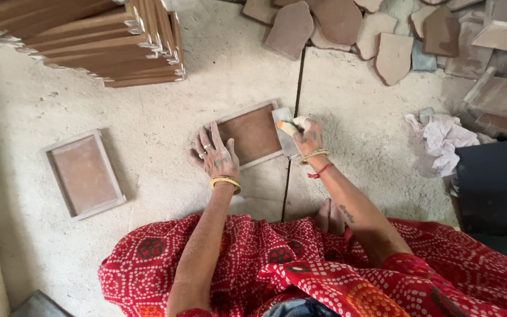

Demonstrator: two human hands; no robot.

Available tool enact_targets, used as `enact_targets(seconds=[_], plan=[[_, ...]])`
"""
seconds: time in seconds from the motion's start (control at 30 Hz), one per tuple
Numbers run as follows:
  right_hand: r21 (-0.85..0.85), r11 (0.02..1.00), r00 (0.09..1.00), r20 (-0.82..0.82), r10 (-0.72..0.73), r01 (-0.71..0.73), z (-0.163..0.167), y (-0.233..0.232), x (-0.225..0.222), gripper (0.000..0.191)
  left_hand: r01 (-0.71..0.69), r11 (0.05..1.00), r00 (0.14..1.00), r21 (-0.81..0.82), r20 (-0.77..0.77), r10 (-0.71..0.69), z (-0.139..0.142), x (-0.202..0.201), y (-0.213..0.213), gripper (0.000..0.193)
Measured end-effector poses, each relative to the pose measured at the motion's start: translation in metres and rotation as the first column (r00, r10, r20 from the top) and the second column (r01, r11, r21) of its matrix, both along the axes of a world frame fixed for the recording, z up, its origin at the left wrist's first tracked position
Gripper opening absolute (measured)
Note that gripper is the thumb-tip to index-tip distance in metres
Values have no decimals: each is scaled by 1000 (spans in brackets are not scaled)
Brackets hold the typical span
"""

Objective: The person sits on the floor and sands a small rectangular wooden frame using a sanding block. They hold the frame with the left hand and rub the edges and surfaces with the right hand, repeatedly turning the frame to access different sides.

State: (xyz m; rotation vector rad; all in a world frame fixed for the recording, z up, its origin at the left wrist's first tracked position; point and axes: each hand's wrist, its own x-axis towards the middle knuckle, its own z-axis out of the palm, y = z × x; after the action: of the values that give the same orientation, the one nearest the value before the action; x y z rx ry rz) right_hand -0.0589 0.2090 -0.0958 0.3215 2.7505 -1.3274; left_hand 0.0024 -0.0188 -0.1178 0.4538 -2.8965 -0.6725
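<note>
A rectangular brown tile in a pale wooden frame [252, 132] lies on the dusty floor in front of me. My left hand [214, 155] rests flat on its near left corner, fingers spread, with rings and a yellow bangle. My right hand [307, 136] is closed around a flat metal scraper [284, 130] with an orange-tipped handle, whose blade sits at the tile's right edge.
A second framed tile [84, 174] lies to the left. Stacked wooden frames [112, 41] stand at the back left. Broken brown tile pieces [382, 35] are piled at the back right, near a crumpled white cloth [444, 136]. My red patterned garment [324, 270] fills the foreground.
</note>
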Motion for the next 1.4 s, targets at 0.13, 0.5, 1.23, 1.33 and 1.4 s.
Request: enact_targets(seconds=[0.13, 0.5, 1.23, 1.33, 1.4], plan=[[276, 960, 898, -411, 159, -44, 4, -9, -16, 17, 11, 1000, 1000, -12, -6, -11, 3, 1, 1, 67], [322, 933, 836, -459, 301, -159, -11, 19, 2, 19, 18, 998, 999, 60, -51, -15, 18, -6, -2, 63], [115, 991, 930, -351, 108, -71, -31, 11, -6, 23, -38, 999, 999, -21, 24, 39, 3, -13, -3, 71], [70, 998, 959, -281, 23, -4, -22, 0, -19, 22, -31, 999, 999, -24, -31, 30, 3, -13, -2, 70], [83, 996, 970, -242, -11, 32, -18, -5, -22, 19, -32, 999, 999, -26, -43, 31, 3, -13, -3, 70]])
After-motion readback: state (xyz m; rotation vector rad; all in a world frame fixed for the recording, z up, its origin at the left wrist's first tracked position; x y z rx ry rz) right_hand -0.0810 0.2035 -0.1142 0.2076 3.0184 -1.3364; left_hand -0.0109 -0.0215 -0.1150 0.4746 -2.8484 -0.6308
